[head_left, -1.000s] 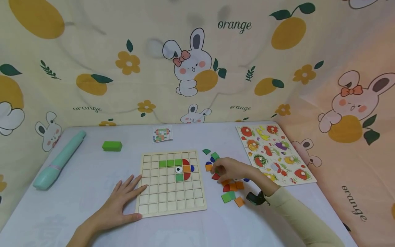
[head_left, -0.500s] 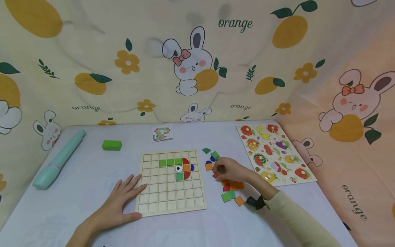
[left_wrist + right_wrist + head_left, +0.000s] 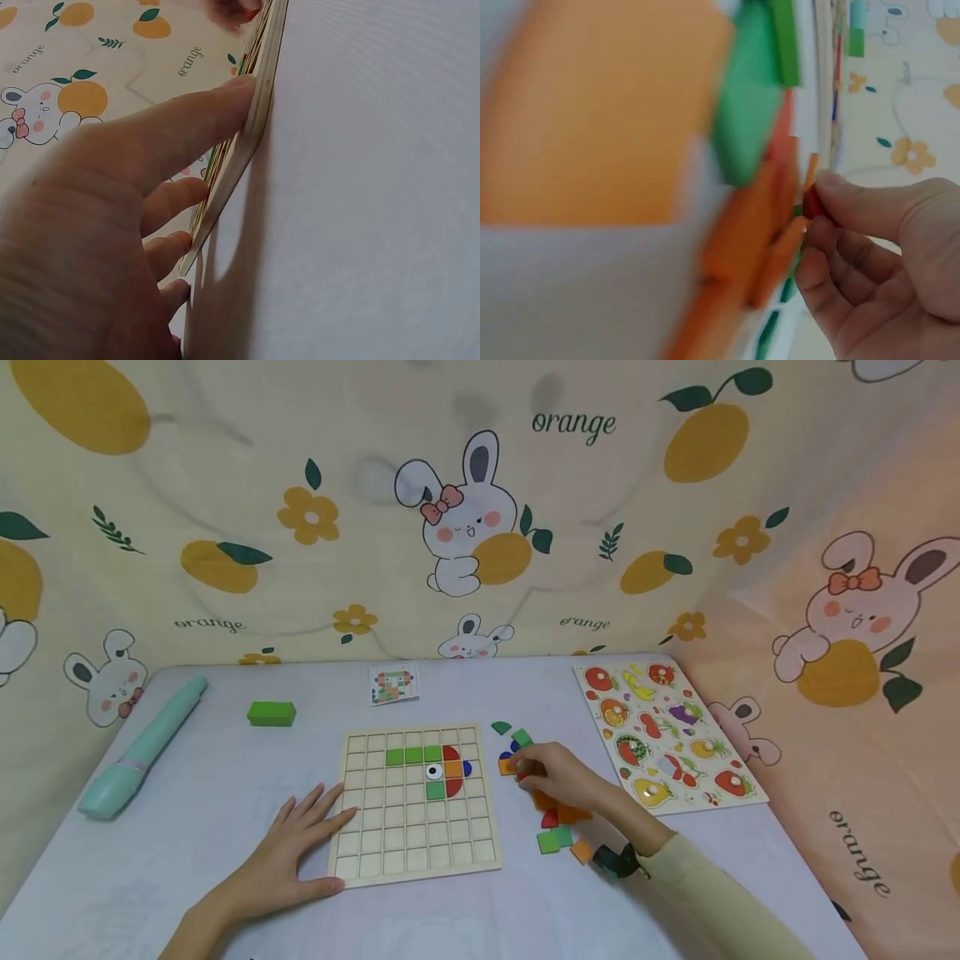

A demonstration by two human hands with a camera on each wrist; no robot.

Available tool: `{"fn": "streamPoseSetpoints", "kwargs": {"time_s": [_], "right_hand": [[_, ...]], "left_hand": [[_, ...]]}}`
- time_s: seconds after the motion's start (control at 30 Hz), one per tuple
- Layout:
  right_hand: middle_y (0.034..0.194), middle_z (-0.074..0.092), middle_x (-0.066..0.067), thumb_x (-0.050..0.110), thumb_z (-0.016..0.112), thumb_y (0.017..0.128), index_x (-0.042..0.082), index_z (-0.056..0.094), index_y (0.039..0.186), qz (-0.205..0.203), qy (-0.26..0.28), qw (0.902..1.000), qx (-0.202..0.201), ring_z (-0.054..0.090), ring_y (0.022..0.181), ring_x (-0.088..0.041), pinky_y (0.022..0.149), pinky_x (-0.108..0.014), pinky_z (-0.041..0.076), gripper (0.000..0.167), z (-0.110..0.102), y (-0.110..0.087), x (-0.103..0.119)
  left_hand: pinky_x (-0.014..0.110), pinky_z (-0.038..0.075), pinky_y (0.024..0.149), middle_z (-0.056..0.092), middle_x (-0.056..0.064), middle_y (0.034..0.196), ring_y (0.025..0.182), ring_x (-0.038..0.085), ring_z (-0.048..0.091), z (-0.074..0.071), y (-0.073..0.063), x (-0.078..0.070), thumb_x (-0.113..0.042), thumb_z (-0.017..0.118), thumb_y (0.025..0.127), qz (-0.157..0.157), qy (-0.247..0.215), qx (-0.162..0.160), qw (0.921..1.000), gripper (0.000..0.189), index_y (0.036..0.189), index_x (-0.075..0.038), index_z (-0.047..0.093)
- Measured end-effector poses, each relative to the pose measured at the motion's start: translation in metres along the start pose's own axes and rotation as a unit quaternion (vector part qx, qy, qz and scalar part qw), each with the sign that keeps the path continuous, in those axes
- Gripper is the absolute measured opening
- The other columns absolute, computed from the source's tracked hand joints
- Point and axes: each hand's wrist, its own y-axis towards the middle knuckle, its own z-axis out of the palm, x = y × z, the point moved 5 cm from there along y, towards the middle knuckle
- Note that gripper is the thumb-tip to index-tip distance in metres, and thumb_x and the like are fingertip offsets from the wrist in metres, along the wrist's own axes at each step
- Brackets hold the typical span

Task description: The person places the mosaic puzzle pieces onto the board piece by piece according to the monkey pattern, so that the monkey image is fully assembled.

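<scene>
My left hand (image 3: 288,847), fingers spread, rests along the left edge of a wooden grid board (image 3: 382,842). In the left wrist view its thumb (image 3: 217,109) lies on the board's rim. Set in the grid are green squares (image 3: 414,756), red rounded pieces, an orange square, a blue piece and an eye piece (image 3: 433,771). Right of the board, my right hand (image 3: 558,774) is over the loose pieces. Between thumb and fingers it pinches a small red piece (image 3: 812,204), apparently a rounded one; the fingers hide most of it.
Loose orange (image 3: 581,852), green (image 3: 549,842), red and blue pieces lie around the right hand. A picture card (image 3: 394,685) and a green block (image 3: 272,714) stand behind the board. A fruit puzzle board (image 3: 667,735) lies at right, a mint-coloured long case (image 3: 142,752) at left.
My right fingers have closed on the red piece among the loose pieces and raised it slightly. My left hand has stayed on the board, and the pieces in the grid are unchanged.
</scene>
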Motion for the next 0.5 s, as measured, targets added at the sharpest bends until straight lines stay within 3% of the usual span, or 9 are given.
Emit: {"fn": "streamPoseSetpoints", "kwargs": {"time_s": [0.1,0.2,0.5], "right_hand": [[0.093,0.069,-0.004,0.0,0.068,0.093,0.001,0.071,0.112,-0.01,0.012,0.9999,-0.002,0.056,0.077,-0.014,0.069,-0.023,0.05,0.019,-0.003,0.018,0.009],[0.093,0.07,-0.005,0.0,0.067,0.093,0.0,0.071,0.104,-0.016,0.041,0.999,0.009,0.058,0.077,-0.014,0.071,-0.022,0.051,0.011,-0.001,0.046,0.021],[0.095,0.073,-0.011,-0.005,0.068,0.09,-0.008,0.072,0.103,-0.051,0.109,0.9875,0.103,0.062,0.078,-0.01,0.074,-0.021,0.052,0.014,0.033,0.14,0.063]], "left_hand": [[0.053,-0.003,0.118,0.029,0.014,0.161,0.149,0.041,0.016,0.002,0.0,0.0,-0.051,0.078,0.079,0.001,0.001,0.003,1.0,0.081,0.148,-0.019,0.05],[0.051,-0.004,0.118,0.029,0.015,0.161,0.149,0.041,0.016,0.003,0.0,0.001,-0.051,0.078,0.079,0.005,0.003,0.003,1.0,0.081,0.148,-0.019,0.049],[0.056,-0.003,0.118,0.028,0.014,0.162,0.147,0.046,0.018,0.002,-0.001,0.002,-0.049,0.079,0.079,-0.004,-0.009,0.006,0.9999,0.081,0.148,-0.019,0.05]]}}
